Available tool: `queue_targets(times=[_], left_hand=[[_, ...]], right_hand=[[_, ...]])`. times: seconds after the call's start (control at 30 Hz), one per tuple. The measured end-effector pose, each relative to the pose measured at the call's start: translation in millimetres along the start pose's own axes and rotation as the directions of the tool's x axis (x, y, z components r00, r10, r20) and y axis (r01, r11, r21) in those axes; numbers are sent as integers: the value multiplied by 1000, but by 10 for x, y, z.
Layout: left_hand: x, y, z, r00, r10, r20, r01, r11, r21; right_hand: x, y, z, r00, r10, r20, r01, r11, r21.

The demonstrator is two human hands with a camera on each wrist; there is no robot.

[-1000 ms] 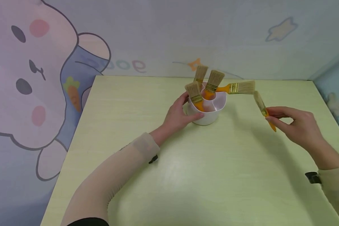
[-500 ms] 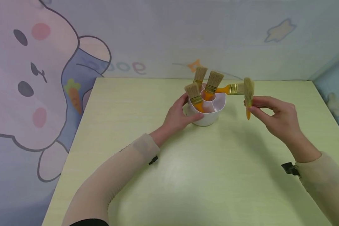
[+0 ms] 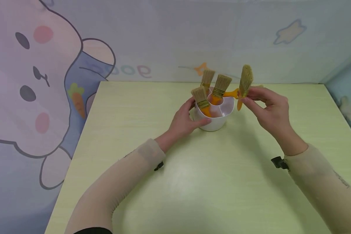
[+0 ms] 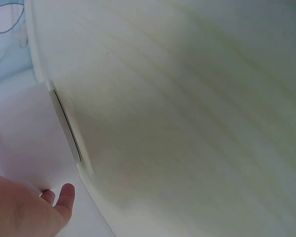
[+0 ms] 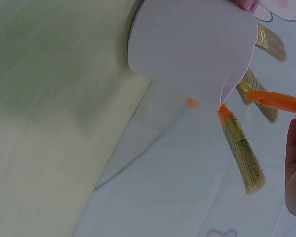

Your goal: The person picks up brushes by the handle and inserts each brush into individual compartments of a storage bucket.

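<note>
A white divided brush holder [image 3: 212, 123] stands on the table toward the back. My left hand [image 3: 182, 122] grips its left side, thumb across the front wall. Several flat paintbrushes with orange handles and tan bristles are in it; three [image 3: 221, 84] poke upward, and another [image 3: 231, 93] sticks out sideways over the right rim. To the right of the holder, my right hand [image 3: 270, 112] pinches a paintbrush [image 3: 246, 79] upright, bristles up. Those fingers hide much of the sideways brush. In the right wrist view, the held brush's orange handle [image 5: 278, 101] points toward the holder's rim.
The pale wooden table [image 3: 193, 188] ends at a back edge close behind the holder. A wall covering [image 3: 163, 39] with cartoon prints rises behind and on the left. Both forearms lie across the front of the table.
My right hand has carried its paintbrush leftward and a little back, close to the holder, and turned it more upright. My left hand keeps its grip in place.
</note>
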State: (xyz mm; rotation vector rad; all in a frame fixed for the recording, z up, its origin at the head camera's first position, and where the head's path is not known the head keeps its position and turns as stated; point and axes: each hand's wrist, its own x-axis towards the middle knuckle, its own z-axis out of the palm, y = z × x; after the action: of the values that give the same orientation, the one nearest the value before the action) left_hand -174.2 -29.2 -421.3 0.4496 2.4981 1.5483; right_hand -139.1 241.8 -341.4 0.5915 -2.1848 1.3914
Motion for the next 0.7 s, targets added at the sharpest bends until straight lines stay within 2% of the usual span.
queue_targets(times=[0.13,0.37,0.7], left_hand=[[4,-3,-5,1000,12,4,-12,1000,-2],[5,-7,-13,1000,19,4,-19,1000,-5],[10,-9,-12,1000,13,5,-13,1000,-8]], right_hand=[[36,4,96,1000,-12,16,12,1000,-4],[26,80,232,1000,13,13,-13,999,-50],[-97,267,327,995,41,92,-28,990,-141]])
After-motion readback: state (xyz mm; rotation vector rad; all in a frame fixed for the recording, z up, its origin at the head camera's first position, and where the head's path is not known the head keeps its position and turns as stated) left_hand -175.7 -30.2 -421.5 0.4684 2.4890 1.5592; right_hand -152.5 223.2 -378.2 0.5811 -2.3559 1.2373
